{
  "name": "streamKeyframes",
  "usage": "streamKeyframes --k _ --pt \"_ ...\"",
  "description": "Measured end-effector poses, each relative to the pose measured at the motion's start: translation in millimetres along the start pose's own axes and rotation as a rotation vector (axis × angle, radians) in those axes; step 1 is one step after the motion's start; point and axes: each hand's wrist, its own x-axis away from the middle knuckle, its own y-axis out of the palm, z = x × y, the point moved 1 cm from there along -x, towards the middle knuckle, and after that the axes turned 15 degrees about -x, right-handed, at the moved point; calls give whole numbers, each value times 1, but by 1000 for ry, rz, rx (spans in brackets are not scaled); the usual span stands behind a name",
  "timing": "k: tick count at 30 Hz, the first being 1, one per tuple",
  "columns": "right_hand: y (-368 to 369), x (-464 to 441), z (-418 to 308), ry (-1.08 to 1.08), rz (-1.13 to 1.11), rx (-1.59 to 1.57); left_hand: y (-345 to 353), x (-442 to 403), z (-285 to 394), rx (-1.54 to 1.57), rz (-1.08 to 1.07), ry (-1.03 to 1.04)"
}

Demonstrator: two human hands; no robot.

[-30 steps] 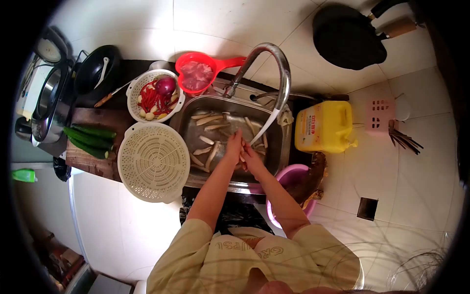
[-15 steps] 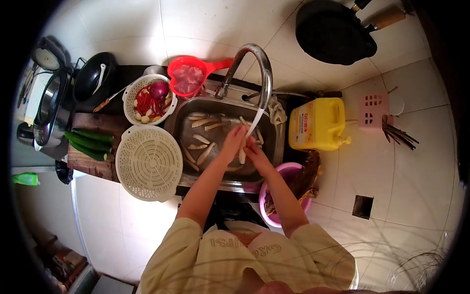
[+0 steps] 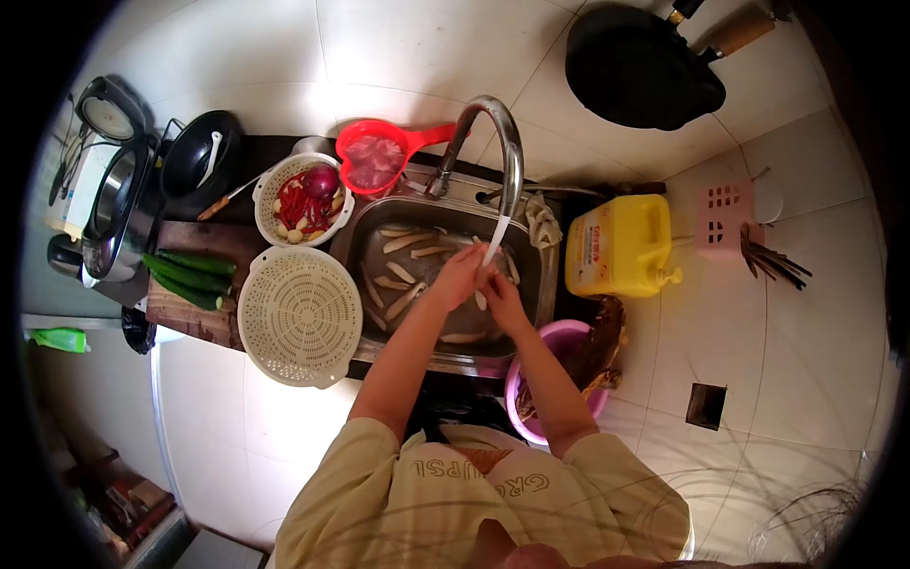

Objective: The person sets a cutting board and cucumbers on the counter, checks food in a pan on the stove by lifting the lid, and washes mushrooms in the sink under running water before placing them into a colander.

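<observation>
Both hands are together under the tap's stream, over a metal sink [image 3: 355, 248]. My left hand [image 3: 459, 277] has its fingers closed around a long pale piece that looks like a mushroom [image 3: 482, 302]. Pressed against the same piece is my right hand [image 3: 500, 296], its fingers bent; the fingertips are partly hidden. One end of the piece shows below the hands. Several similar pale, brownish-edged mushroom pieces [image 3: 406, 302] lie in shallow water in the sink. Water runs from the curved metal tap [image 3: 513, 156] onto the hands.
Left of the sink are a white colander [image 3: 301, 318], a basket [image 3: 343, 211] of chillies, garlic and an onion, and cucumbers [image 3: 190, 280] on a board. A red scoop [image 3: 409, 142] holds meat. To the right are a yellow jug [image 3: 621, 245] and a pink basin [image 3: 515, 389].
The camera view has shifted slightly, so the counter items appear further right. My hands stay under the stream on the mushroom piece, less of which now shows below them.
</observation>
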Motion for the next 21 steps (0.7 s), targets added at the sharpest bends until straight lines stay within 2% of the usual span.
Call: streamKeyframes --k 3,4,6,7,9,11,13,15,17,18,20,21 --pt "3 -2 3 -102 -48 -84 -1 1 0 -74 -61 -6" --pt "5 -1 -1 -103 -46 -84 -2 -1 -3 -88 11 -21" --pt "10 2 -11 80 54 -69 2 -4 -7 -102 80 -37" --pt "11 1 -16 79 56 -69 6 -5 -6 -5 156 -17" --pt "13 -3 -21 231 78 -262 6 -3 -6 91 234 2" --pt "16 -9 -26 203 22 -284 2 4 -5 -103 58 -12" --pt "21 -12 -37 174 -36 -303 7 14 4 -144 65 -9" --pt "23 -11 -45 293 81 -362 5 17 3 -183 72 -4" --pt "16 -15 -44 351 126 -362 -5 10 -13 -49 -115 -114" --pt "12 -18 -41 411 174 -364 -4 11 -14 -49 -112 -110" --pt "7 -27 -25 414 125 -430 2 13 -18 -54 103 -133" --pt "9 -28 -26 419 79 -497 -2 12 -18 -53 102 -132"
